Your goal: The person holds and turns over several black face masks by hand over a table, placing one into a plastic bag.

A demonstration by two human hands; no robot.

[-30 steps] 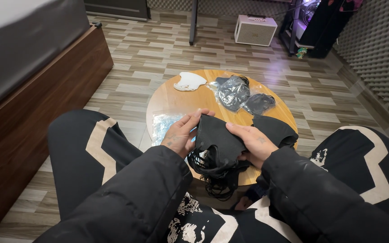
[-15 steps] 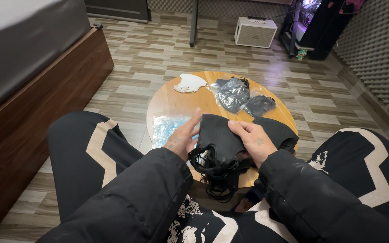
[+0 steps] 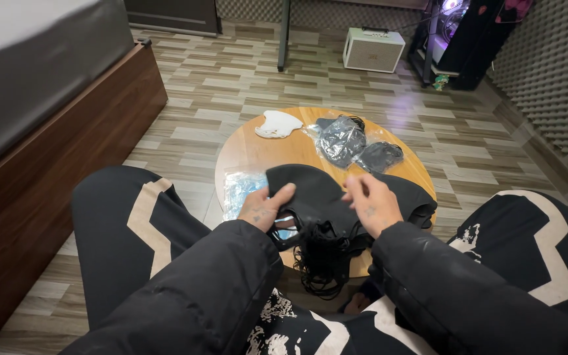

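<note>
Right hand point(image 3: 371, 205) has just let go of the black mask point(image 3: 313, 197), fingers now loose and spread just above it. Left hand point(image 3: 264, 207) pinches its left edge, mask draped between both hands over the round surface point(image 3: 258, 154); elastic loops point(image 3: 323, 256) dangle below.

Left hand point(image 3: 265, 207) pinches a black mask point(image 3: 313, 197) over the round table point(image 3: 258, 154); right hand point(image 3: 371, 205) hovers

Matt black cloth mask point(image 3: 313, 194), smooth wooden table point(image 3: 258, 152)
</note>
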